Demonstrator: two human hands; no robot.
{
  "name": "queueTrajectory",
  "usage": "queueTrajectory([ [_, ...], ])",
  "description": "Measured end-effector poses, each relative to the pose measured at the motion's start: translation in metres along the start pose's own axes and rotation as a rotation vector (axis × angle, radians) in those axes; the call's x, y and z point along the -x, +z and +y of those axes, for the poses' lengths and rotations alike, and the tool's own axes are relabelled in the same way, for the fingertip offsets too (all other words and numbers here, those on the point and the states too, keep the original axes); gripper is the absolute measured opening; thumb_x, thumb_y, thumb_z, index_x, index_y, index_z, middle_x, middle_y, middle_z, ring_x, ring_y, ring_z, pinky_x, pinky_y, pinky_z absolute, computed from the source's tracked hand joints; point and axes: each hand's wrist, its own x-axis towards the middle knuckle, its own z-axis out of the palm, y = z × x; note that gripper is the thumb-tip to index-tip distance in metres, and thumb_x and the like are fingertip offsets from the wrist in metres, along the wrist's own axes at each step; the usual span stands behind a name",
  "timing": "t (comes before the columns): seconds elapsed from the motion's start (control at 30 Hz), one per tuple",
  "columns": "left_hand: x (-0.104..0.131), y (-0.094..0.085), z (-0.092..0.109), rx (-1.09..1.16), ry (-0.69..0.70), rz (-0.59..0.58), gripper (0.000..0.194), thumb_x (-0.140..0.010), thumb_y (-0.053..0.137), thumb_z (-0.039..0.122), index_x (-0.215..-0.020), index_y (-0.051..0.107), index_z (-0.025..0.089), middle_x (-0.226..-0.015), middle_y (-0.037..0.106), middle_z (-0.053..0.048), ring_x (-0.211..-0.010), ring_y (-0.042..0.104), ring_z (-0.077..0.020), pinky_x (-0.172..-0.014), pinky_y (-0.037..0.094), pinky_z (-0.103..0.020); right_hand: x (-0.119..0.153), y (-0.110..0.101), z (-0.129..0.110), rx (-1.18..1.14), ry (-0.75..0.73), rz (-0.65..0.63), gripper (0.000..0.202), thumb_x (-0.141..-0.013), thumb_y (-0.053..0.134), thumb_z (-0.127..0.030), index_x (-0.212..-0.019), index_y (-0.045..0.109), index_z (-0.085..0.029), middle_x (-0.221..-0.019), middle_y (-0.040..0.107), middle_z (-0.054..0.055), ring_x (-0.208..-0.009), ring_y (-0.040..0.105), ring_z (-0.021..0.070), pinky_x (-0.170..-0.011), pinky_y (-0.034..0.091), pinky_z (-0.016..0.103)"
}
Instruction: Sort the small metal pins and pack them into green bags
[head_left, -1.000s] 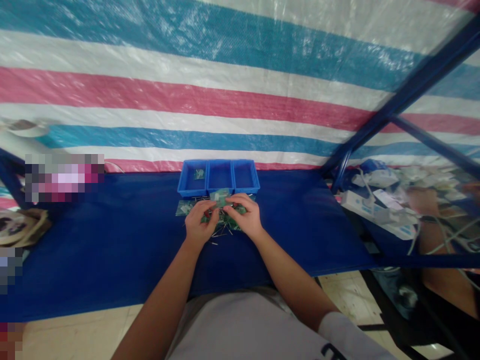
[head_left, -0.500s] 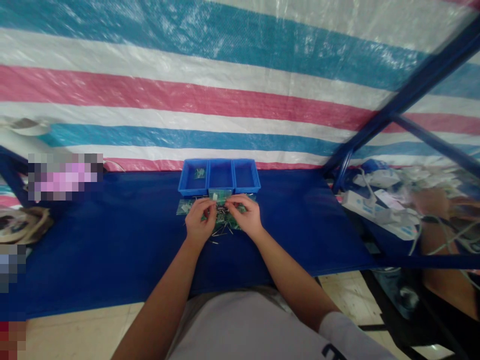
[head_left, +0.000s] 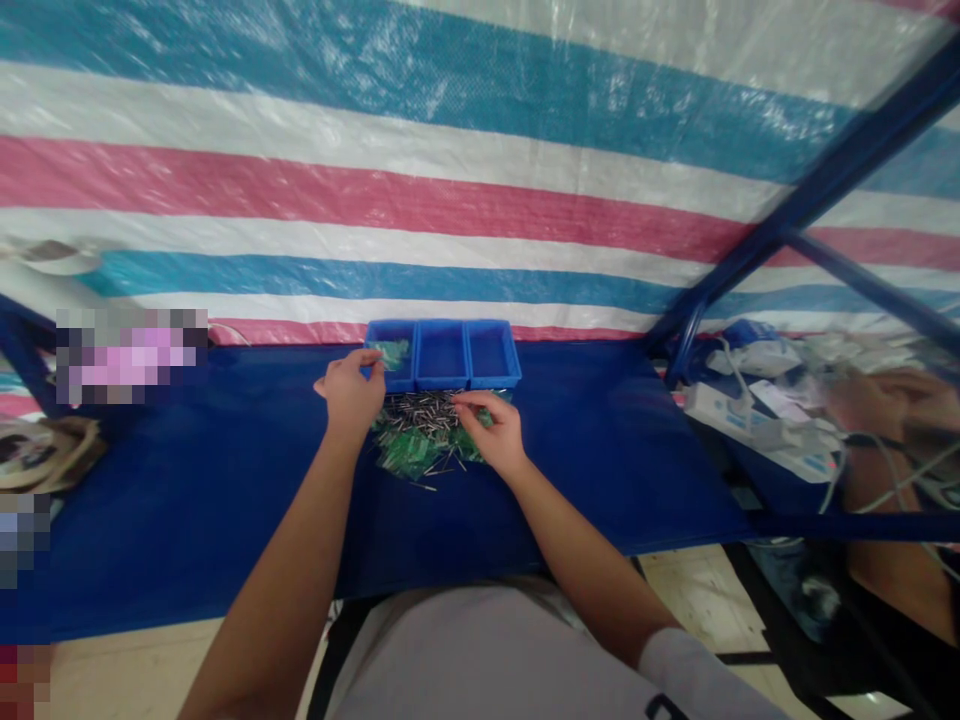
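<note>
My left hand [head_left: 354, 392] is at the front left edge of the blue three-compartment tray [head_left: 441, 384], thumb and fingertips together beside a clear greenish packet [head_left: 394, 354] in the left compartment. Whether the fingers still grip the packet is hard to tell. Just in front of the tray lies a pile of small metal pins [head_left: 421, 410], with green plastic packets [head_left: 409, 452] nearer to me. My right hand [head_left: 491, 428] is over the pile's right side, its thumb and finger pinched at something too small to name.
A white power strip [head_left: 780, 440] with cables lies on the right, near plastic bags [head_left: 757, 355] and another person's arm [head_left: 874, 480]. Blue frame bars [head_left: 720, 270] rise at the right. A brown bag [head_left: 75, 450] is at the far left; striped sheeting hangs behind.
My left hand has moved left and up from the pile to the tray's left compartment, where more clear packet material shows. The metal pins are now uncovered. My right hand has barely moved.
</note>
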Motion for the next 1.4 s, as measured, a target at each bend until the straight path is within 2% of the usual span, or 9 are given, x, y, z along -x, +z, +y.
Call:
queueTrajectory([
  [0.17,-0.01,0.004,0.002,-0.116,0.04,-0.128,0.007,-0.069,0.065,0.021,-0.071,0.071,0.022,-0.071,0.071,-0.01,-0.091,0.059,-0.0349,-0.089,0.032,-0.061,-0.002,-0.001,-0.001,0.005,-0.026,0.006,0.008,-0.085,0.065,-0.023,-0.088,0.072,-0.022,-0.087,0.074,0.005,-0.079,0.069,0.0175,-0.067,0.054,0.03],
  [0.33,-0.014,-0.007,0.021,-0.324,-0.008,-0.415,0.023,-0.08,0.052,0.027,-0.088,0.074,0.026,-0.096,0.073,-0.011,-0.112,0.051,-0.0386,-0.096,0.019,-0.07,-0.003,-0.002,-0.001,0.012,-0.051,0.006,0.009,-0.086,0.063,-0.021,-0.084,0.072,-0.021,-0.085,0.074,0.005,-0.079,0.069,0.0172,-0.07,0.054,0.031],
  [0.47,-0.019,-0.011,0.029,-0.412,0.024,-0.561,0.03,-0.084,0.045,0.03,-0.091,0.074,0.025,-0.103,0.072,-0.013,-0.112,0.052,-0.0392,-0.096,0.019,-0.072,-0.002,-0.002,-0.001,0.018,-0.049,-0.006,0.01,-0.086,0.062,-0.022,-0.084,0.072,-0.022,-0.085,0.074,0.005,-0.08,0.069,0.0177,-0.072,0.055,0.032],
  [0.77,-0.028,-0.006,0.028,-0.597,0.288,-0.629,0.04,-0.086,0.036,0.03,-0.082,0.075,0.018,-0.097,0.07,-0.02,-0.099,0.059,-0.0397,-0.091,0.03,-0.068,-0.002,-0.002,0.0,0.015,-0.029,0.001,0.011,-0.086,0.061,-0.023,-0.084,0.072,-0.022,-0.085,0.074,0.006,-0.078,0.069,0.0173,-0.069,0.055,0.031],
  [1.07,-0.031,0.0,0.019,-0.546,0.309,-0.633,0.038,-0.084,0.043,0.034,-0.071,0.073,0.016,-0.096,0.068,-0.021,-0.105,0.056,-0.0433,-0.088,0.031,-0.069,-0.003,-0.003,-0.001,0.026,-0.039,-0.006,0.011,-0.086,0.061,-0.022,-0.084,0.072,-0.022,-0.084,0.074,0.005,-0.078,0.069,0.0175,-0.069,0.055,0.031],
  [1.13,-0.03,0.0,0.019,-0.502,0.314,-0.594,0.035,-0.084,0.043,0.032,-0.07,0.071,0.016,-0.09,0.068,-0.02,-0.1,0.058,-0.0402,-0.088,0.034,-0.066,-0.002,-0.003,0.0,0.024,-0.04,-0.004,0.011,-0.086,0.061,-0.021,-0.084,0.072,-0.022,-0.084,0.074,0.005,-0.079,0.069,0.0176,-0.07,0.055,0.031],
  [1.2,-0.028,-0.002,0.017,-0.396,0.322,-0.448,0.029,-0.083,0.044,0.029,-0.078,0.069,0.017,-0.091,0.067,-0.016,-0.096,0.06,-0.0344,-0.089,0.038,-0.059,-0.002,-0.002,0.001,0.02,-0.039,-0.004,0.011,-0.086,0.061,-0.021,-0.084,0.072,-0.022,-0.084,0.073,0.005,-0.079,0.069,0.0175,-0.071,0.055,0.031],
  [1.3,-0.03,-0.014,0.001,-0.193,0.282,-0.066,0.022,-0.083,0.047,0.024,-0.095,0.062,0.015,-0.102,0.061,-0.015,-0.099,0.057,-0.0273,-0.089,0.044,-0.043,-0.002,-0.002,0.0,0.01,-0.036,-0.018,0.012,-0.086,0.06,-0.021,-0.084,0.072,-0.022,-0.084,0.073,0.005,-0.078,0.069,0.0173,-0.07,0.055,0.031],
  [1.4,-0.039,-0.036,-0.035,-0.15,0.086,0.259,0.022,-0.079,0.049,0.017,-0.099,0.056,0.011,-0.105,0.056,-0.018,-0.109,0.052,-0.0288,-0.092,0.045,-0.042,-0.002,-0.002,0.0,-0.009,-0.031,-0.027,0.013,-0.086,0.059,-0.02,-0.085,0.072,-0.022,-0.084,0.073,0.006,-0.077,0.069,0.0174,-0.069,0.054,0.031],
])
